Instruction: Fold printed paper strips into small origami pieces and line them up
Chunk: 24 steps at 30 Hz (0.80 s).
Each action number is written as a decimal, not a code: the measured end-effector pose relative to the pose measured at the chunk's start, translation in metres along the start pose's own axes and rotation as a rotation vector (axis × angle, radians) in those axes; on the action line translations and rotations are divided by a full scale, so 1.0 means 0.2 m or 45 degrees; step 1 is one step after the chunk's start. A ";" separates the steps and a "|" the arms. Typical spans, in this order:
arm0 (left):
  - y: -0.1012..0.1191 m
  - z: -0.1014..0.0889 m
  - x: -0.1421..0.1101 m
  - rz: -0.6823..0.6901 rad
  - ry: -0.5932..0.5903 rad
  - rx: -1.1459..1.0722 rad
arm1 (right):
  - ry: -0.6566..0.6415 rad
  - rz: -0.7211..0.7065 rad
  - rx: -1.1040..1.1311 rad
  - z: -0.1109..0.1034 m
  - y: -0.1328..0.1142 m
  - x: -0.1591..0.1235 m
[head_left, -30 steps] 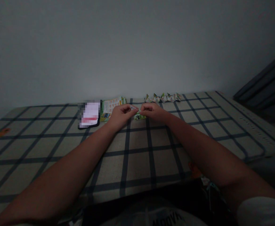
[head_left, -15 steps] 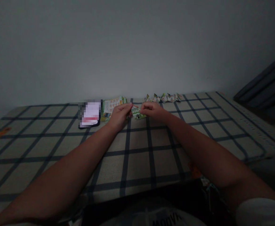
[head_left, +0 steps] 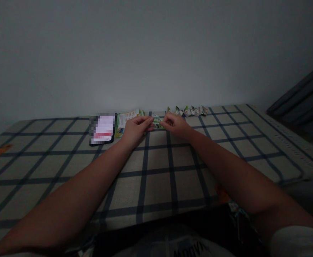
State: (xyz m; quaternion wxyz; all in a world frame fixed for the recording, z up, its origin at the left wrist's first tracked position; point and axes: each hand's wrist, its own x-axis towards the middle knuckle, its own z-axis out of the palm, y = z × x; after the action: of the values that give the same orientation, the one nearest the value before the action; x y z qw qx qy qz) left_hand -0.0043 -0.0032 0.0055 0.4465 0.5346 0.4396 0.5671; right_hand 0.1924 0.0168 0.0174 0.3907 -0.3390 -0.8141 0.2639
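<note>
Between my two hands is a small piece of green-and-white printed paper (head_left: pixel 157 120), its fine folds too small to make out. My left hand (head_left: pixel 137 127) pinches its left edge between thumb and fingers. From the other side, my right hand (head_left: pixel 174 124) grips the right edge with its fingers curled in. Just left of my left hand lies a stack of green printed sheets (head_left: pixel 127 119). Behind my right hand, a row of several small folded paper shapes (head_left: pixel 190 111) stands along the far edge.
A phone (head_left: pixel 103 129) with a lit, blurred screen lies left of the sheets. The checked tablecloth (head_left: pixel 159 182) covers the table, which meets a plain wall (head_left: pixel 156 57) at the back. A dark striped curtain (head_left: pixel 303 94) hangs at the right.
Both hands have shifted slightly, and the paper between them has turned and risen a little. The phone, the sheets and the row of folded shapes stay where they were.
</note>
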 end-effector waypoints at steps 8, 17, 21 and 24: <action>-0.01 0.00 -0.01 0.063 -0.033 0.229 | -0.211 -0.088 0.000 0.01 -0.03 -0.02; 0.00 -0.01 -0.02 0.124 -0.086 0.390 | -0.278 -0.070 0.113 0.02 -0.01 -0.01; 0.00 -0.01 -0.02 0.083 -0.078 0.310 | -0.252 -0.014 0.161 0.02 0.00 -0.01; -0.01 -0.01 -0.01 0.043 -0.066 0.194 | -0.241 0.026 0.226 0.02 0.00 -0.02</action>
State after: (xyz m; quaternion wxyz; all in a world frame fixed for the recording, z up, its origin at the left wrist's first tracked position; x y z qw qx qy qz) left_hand -0.0063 -0.0048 0.0023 0.4064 0.5888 0.4606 0.5254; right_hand 0.1906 0.0136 0.0138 0.3377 -0.2850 -0.8174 0.3696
